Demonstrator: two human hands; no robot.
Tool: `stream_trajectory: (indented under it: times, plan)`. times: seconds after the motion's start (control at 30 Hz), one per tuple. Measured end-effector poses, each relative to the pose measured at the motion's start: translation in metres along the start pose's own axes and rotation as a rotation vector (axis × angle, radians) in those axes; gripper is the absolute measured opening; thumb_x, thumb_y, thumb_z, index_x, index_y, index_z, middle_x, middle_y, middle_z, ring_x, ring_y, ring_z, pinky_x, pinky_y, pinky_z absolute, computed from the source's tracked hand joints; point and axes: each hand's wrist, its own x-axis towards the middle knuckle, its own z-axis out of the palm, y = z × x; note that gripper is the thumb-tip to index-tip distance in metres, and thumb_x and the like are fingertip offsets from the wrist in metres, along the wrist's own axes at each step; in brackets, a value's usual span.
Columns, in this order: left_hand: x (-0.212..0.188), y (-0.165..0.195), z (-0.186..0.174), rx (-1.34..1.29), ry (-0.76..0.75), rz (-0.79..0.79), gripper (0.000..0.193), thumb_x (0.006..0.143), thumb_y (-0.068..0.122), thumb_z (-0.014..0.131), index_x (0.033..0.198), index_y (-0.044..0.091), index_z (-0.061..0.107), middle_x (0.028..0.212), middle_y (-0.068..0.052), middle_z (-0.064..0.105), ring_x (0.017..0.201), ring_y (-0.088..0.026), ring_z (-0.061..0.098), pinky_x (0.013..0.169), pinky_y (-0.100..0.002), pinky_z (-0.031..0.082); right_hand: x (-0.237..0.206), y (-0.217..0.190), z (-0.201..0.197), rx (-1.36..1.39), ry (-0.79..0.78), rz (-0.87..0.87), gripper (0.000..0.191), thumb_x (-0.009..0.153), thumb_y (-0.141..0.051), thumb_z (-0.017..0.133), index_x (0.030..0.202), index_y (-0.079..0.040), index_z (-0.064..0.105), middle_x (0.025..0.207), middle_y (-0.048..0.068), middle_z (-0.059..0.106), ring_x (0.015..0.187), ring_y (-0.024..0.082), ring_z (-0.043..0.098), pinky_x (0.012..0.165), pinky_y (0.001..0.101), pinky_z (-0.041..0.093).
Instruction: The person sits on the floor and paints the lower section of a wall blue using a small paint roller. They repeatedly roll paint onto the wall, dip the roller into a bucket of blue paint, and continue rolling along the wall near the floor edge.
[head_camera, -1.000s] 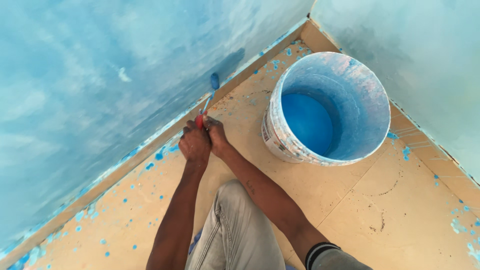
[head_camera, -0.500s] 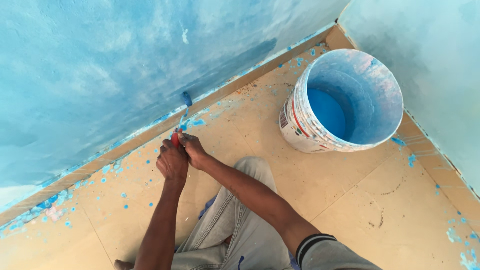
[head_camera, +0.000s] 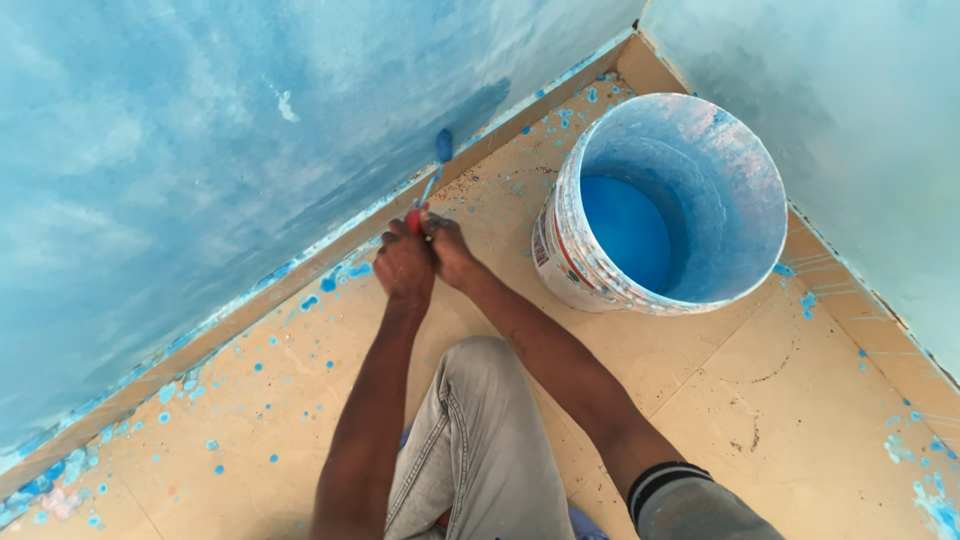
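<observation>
Blue wall at left. Left hand & right hand, both closed on brush handle (red), bristles touching wall's base. Bucket w/ blue paint stands near, right, on speckled floor.

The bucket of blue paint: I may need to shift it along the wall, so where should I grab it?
Take the bucket by its top rim, on the near left side facing the right hand. It stands upright and open, and no handle shows. The far side sits close to the corner walls, leaving fingers little room.
</observation>
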Motion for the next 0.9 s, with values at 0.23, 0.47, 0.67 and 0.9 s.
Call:
stream_trajectory:
  times: [0.23,0.47,0.67,0.9]
  plan:
    - [0.027,0.053,0.014,-0.037,-0.04,0.036,0.031,0.099,0.035,0.062,0.101,0.005,0.055,0.089,-0.017,0.07,0.074,-0.034,0.076,0.059,-0.043,0.061,0.015,-0.044,-0.025,0.049,0.003,-0.089,0.031,0.107,-0.03,0.053,0.116,-0.002,0.064,0.109,0.011,0.066,0.102,0.023,0.063,0.093,0.0397,0.055]
    - [0.023,0.046,0.012,-0.049,-0.047,0.056,0.031,0.099,0.034,0.062,0.103,0.004,0.054,0.093,-0.017,0.07,0.08,-0.035,0.075,0.064,-0.043,0.061,0.013,-0.041,-0.025,0.028,-0.011,-0.085,0.029,0.106,-0.031,0.056,0.117,-0.004,0.063,0.108,0.009,0.064,0.1,0.021,0.061,0.092,0.0411,0.054]
    - [-0.014,-0.03,-0.007,-0.015,0.004,-0.022,0.033,0.096,0.033,0.067,0.104,0.003,0.056,0.095,-0.018,0.07,0.081,-0.035,0.075,0.063,-0.043,0.061,-0.017,0.02,0.015,0.002,-0.13,0.022,0.03,0.102,-0.031,0.058,0.119,-0.006,0.064,0.11,0.006,0.066,0.101,0.018,0.063,0.091,0.037,0.056]
    - [-0.054,-0.112,-0.04,0.0,0.027,-0.097,0.047,0.084,0.037,0.076,0.107,0.002,0.056,0.093,-0.019,0.069,0.078,-0.035,0.074,0.061,-0.045,0.06,-0.058,0.085,0.075,-0.061,-0.201,0.115,0.032,0.105,-0.035,0.058,0.122,-0.009,0.064,0.107,0.003,0.065,0.095,0.016,0.059,0.084,0.0345,0.053]
